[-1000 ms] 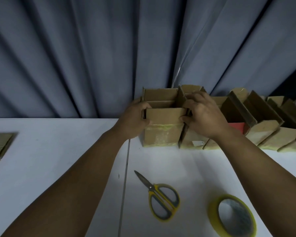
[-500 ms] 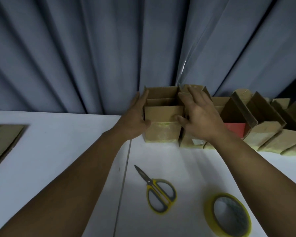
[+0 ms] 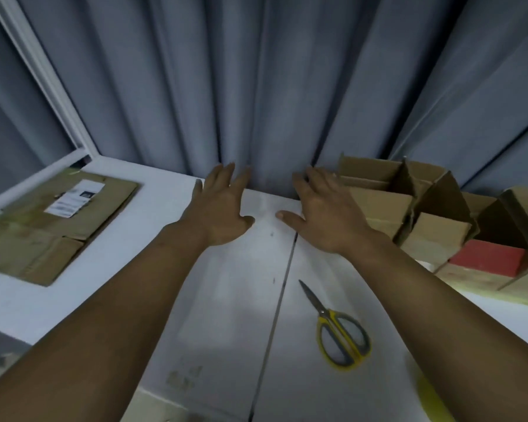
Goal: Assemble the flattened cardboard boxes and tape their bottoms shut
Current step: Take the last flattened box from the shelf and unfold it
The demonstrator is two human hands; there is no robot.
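left hand (image 3: 218, 213) and right hand (image 3: 325, 214) hover spread, empty; lift what seems the top flattened box (image 3: 52, 220) by opposite edges.

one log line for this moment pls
left hand: open, empty | right hand: open, empty | assembled boxes: right, by curtain | flat cardboard: left | scissors: on table

We see the flattened cardboard boxes (image 3: 52, 220) lying at the far left of the white table (image 3: 220, 300), brown sheets stacked flat, the top one bearing a white label (image 3: 73, 198). Along the right stand the assembled boxes (image 3: 409, 208), upright in a touching row with their top flaps open (one shows a red face (image 3: 485, 261)). The yellow-handled scissors (image 3: 333, 321) lie closed nearer us.
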